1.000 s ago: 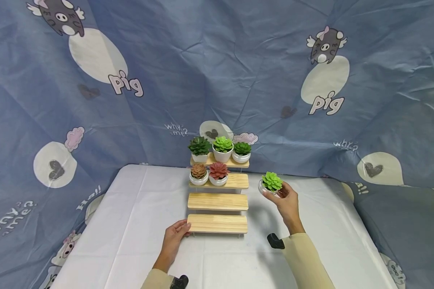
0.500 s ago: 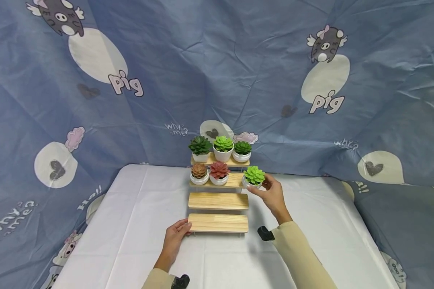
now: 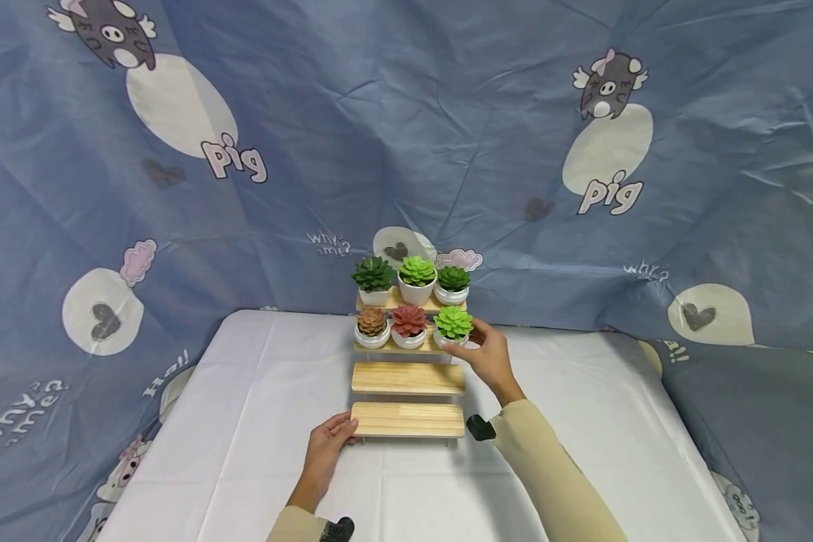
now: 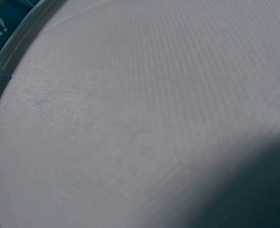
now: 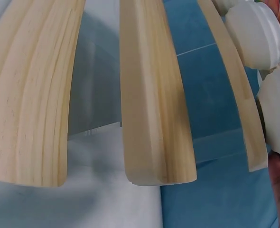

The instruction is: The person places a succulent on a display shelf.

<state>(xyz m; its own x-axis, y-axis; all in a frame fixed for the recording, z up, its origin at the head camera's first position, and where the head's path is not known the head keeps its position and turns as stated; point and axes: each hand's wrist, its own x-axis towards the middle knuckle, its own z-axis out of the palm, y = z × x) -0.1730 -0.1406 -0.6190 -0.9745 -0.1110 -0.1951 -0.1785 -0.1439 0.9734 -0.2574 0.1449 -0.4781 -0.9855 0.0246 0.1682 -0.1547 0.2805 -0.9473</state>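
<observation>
In the head view a tiered wooden stand (image 3: 408,379) rises in steps. My right hand (image 3: 491,360) grips the white pot of a bright green succulent (image 3: 453,322) at the right end of the second tier from the top. In the right wrist view that white pot (image 5: 279,111) meets the edge of its board, and part of a finger (image 5: 278,183) shows below. To its left on this tier sit a red succulent (image 3: 409,321) and a brown succulent (image 3: 373,324). My left hand (image 3: 327,446) holds the left end of the lowest board; the left wrist view shows only cloth and a dark shape.
The top tier bears a dark green succulent (image 3: 373,275), a light green one (image 3: 417,271) in a taller pot, and a green one (image 3: 453,279). A white cloth (image 3: 244,421) covers the table. Blue printed fabric (image 3: 406,150) hangs behind and along both sides.
My right hand has carried the bright green succulent leftward from beside the stand onto the second tier, next to the red one. My left hand has stayed on the lowest board.
</observation>
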